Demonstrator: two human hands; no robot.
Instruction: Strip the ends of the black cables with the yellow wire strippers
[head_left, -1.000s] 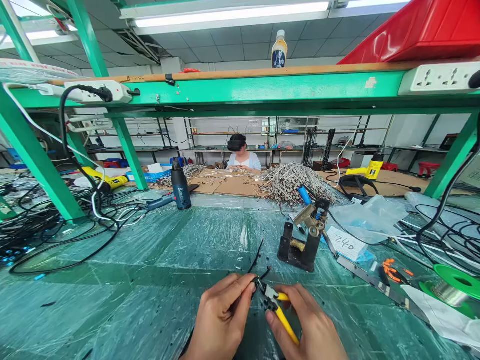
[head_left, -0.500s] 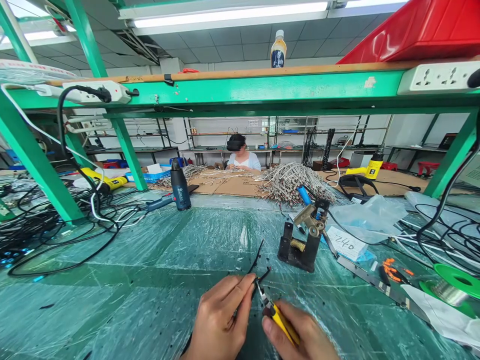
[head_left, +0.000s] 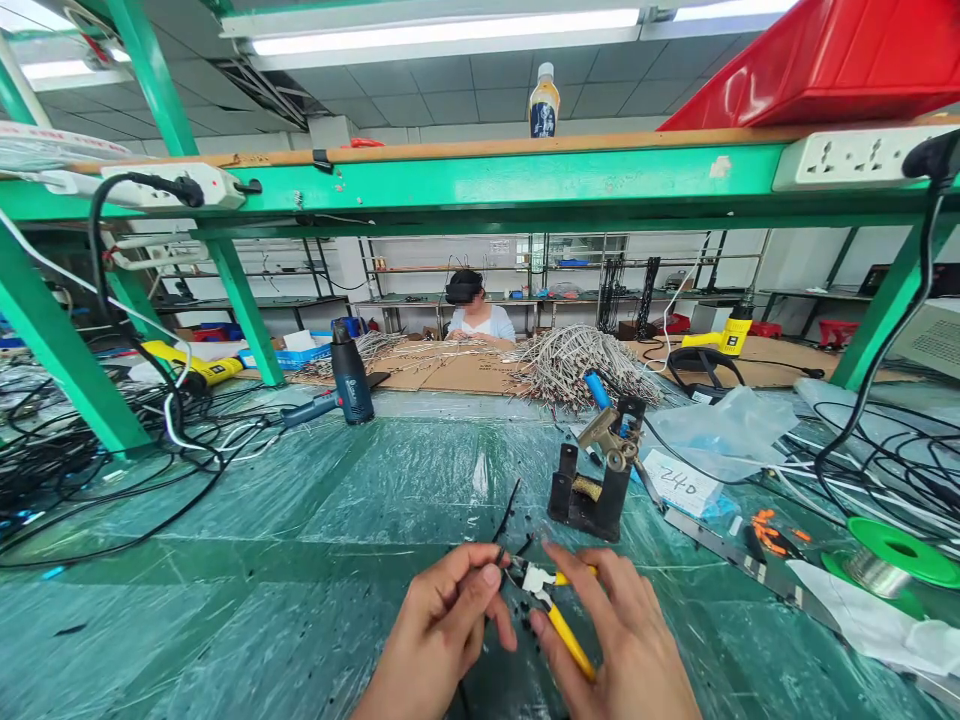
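Near the bottom centre, my left hand [head_left: 450, 615] pinches a thin black cable [head_left: 509, 508] between thumb and fingers. Part of the cable sticks up beyond the fingertips, and more of it shows below the hand. Just to the right, my right hand [head_left: 615, 625] holds yellow-handled pliers [head_left: 566, 640], the handles spread apart. Their metal jaws are beside the left fingertips at the cable; whether they touch it is hard to tell. Small black scraps lie on the green bench surface [head_left: 300, 600] around the hands.
A black metal stand [head_left: 589, 500] with a clip is ahead on the right. Farther right are a green solder spool [head_left: 892, 560], orange bits and a ruler. A heat gun [head_left: 350, 375] stands at the left behind. Opposite, a person [head_left: 480, 315] sits beyond a wire pile [head_left: 585, 365].
The pliers' handles have spread and my right hand has opened out around them. My left fingers have shifted their pinch on the cable. The whole view has moved slightly.
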